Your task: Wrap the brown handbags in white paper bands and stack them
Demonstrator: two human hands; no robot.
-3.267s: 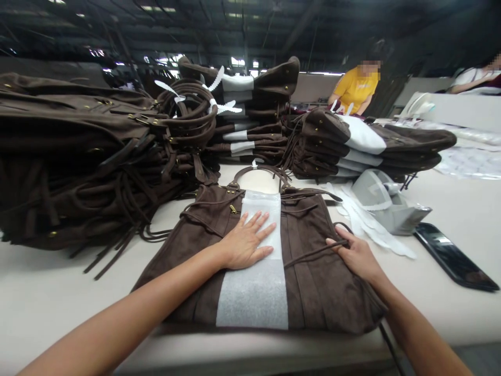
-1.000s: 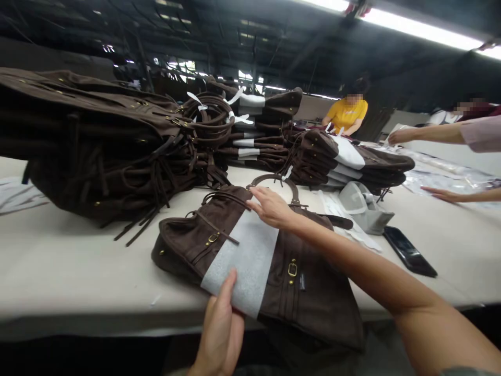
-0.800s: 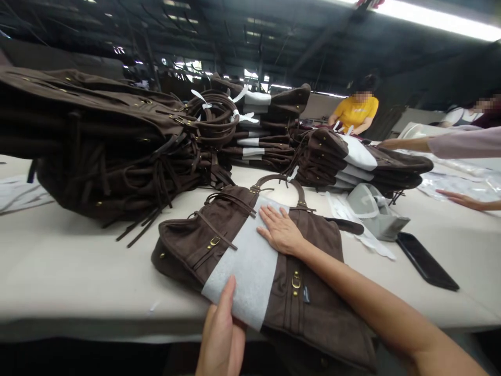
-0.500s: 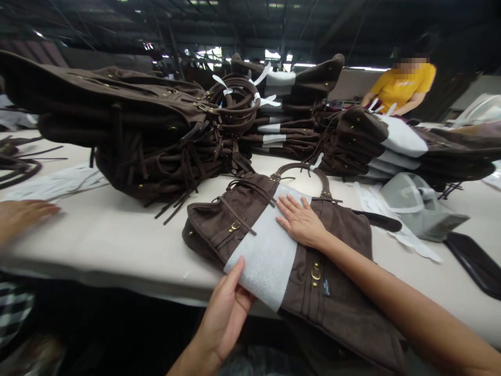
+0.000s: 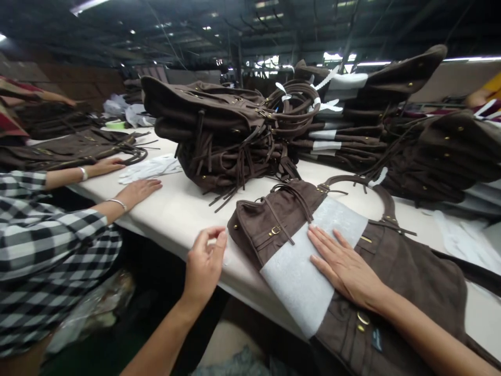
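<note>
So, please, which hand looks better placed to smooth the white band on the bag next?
The right hand, I'd judge: it lies flat on the white band, while the left hand is off it, beside the bag.

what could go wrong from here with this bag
The bag juts past the near edge of the table, with the right hand flat on its white wrap and the left hand off it, so it might tip or slide. The loose cords beside the wrap could snag. In the stack of bags behind, the top ones overhang those below, so a bump might shift them.
</note>
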